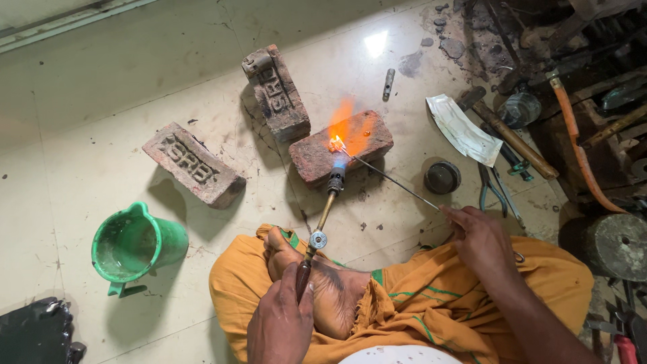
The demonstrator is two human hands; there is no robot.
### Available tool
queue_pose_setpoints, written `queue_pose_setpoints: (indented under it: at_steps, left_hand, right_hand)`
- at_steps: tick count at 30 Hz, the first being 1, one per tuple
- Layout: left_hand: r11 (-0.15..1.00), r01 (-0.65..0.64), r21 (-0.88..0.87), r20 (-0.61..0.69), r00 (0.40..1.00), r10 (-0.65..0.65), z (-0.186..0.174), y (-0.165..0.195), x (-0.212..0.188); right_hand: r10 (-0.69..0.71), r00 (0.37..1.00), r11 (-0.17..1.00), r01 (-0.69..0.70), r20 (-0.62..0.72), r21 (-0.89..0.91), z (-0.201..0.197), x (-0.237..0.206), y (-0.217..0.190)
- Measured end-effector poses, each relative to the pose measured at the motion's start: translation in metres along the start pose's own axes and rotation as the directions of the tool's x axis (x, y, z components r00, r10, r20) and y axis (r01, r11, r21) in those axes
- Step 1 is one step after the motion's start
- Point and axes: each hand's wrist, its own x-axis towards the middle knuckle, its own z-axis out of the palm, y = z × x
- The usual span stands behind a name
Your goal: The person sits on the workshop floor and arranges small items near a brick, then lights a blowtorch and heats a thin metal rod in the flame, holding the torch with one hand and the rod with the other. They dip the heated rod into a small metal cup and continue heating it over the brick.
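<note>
Green plastic jug [135, 246]: stands on the floor [101, 148], far left, well apart from both hands. Two loose bricks [194, 164] [278, 91]: lie flat on the floor, unused. Left hand [280, 323]: fingers [296, 307] closed around the dark grip of a gas torch [322, 222], which runs up and away from the hand over a bare foot [317, 283]. Third brick [340, 145]: lies beyond the torch tip, carrying a small glowing workpiece [335, 143] in an orange flame; its shape is too small to make out. Right hand [480, 239]: fingers pinched shut on a thin metal rod [391, 176], whose far end touches the workpiece. Small round tin [443, 177], pliers [490, 189] and white packet [464, 129]: lie right of the rod. Tool clutter, right edge: partly cut off.
</note>
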Motion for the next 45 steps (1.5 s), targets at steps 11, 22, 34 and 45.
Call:
queue_pose_setpoints:
  at_steps: [11,22,34,45]
  left_hand:
    - [0.995,-0.101,0.006,-0.064,0.993,0.101,0.007,-0.010,0.000]
    - [0.980,-0.200,0.006,-0.144,0.970,0.198,0.018,-0.020,0.003]
    - [0.989,-0.150,-0.005,-0.112,0.983,0.148,0.010,-0.016,0.002]
    - [1.000,-0.023,-0.012,-0.018,1.000,0.023,0.000,-0.003,0.004]
  right_hand:
    - [-0.008,1.000,0.999,0.007,0.030,0.040,0.000,0.003,-0.016]
    - [-0.047,0.999,0.999,0.047,-0.017,0.018,0.003,0.001,-0.011]
    - [-0.033,0.998,0.998,0.031,0.055,0.051,0.012,0.011,-0.021]
    - [0.031,0.996,1.000,-0.031,0.079,0.003,0.000,0.004,-0.011]
